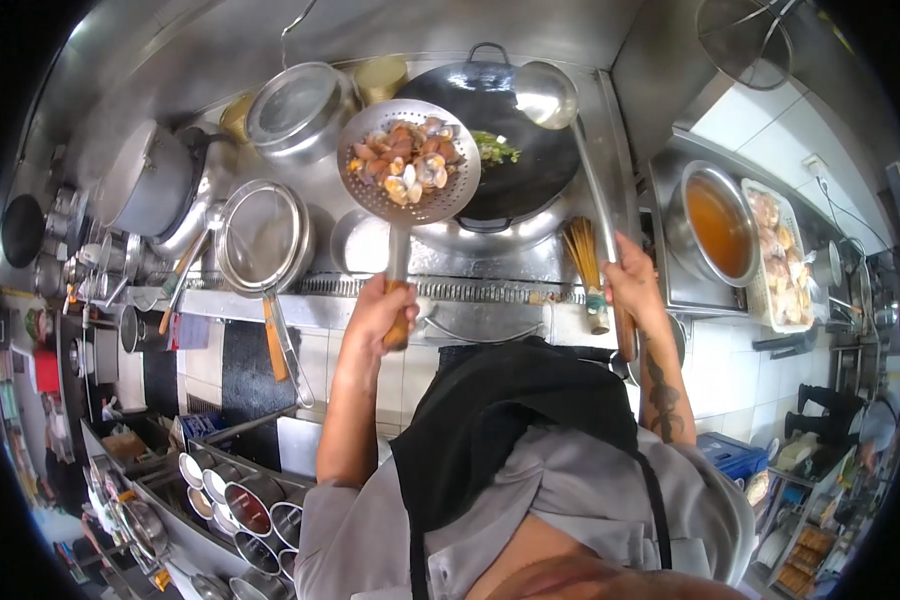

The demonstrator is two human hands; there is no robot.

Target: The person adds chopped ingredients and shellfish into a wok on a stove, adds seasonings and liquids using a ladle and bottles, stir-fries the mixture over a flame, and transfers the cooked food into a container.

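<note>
My left hand point(382, 312) is closed around the wooden handle of a perforated strainer ladle point(457, 192). Clams point(410, 160) in their shells fill its bowl, which is held up over the left edge of a black wok point(540, 165). Chopped greens point(497, 148) lie in the wok, partly hidden by the strainer. In my right hand point(632, 283) is the long handle of a metal cooking ladle point(547, 95). That ladle's bowl is over the wok's upper right rim.
Left of the wok are a lidded pot point(303, 108) and a fine-mesh strainer point(260, 235). A bamboo brush point(583, 255) stands by my right hand. Farther right are a bowl of orange-brown liquid point(722, 228) and a white basket of food point(782, 255). A tall pot point(140, 180) stands far left.
</note>
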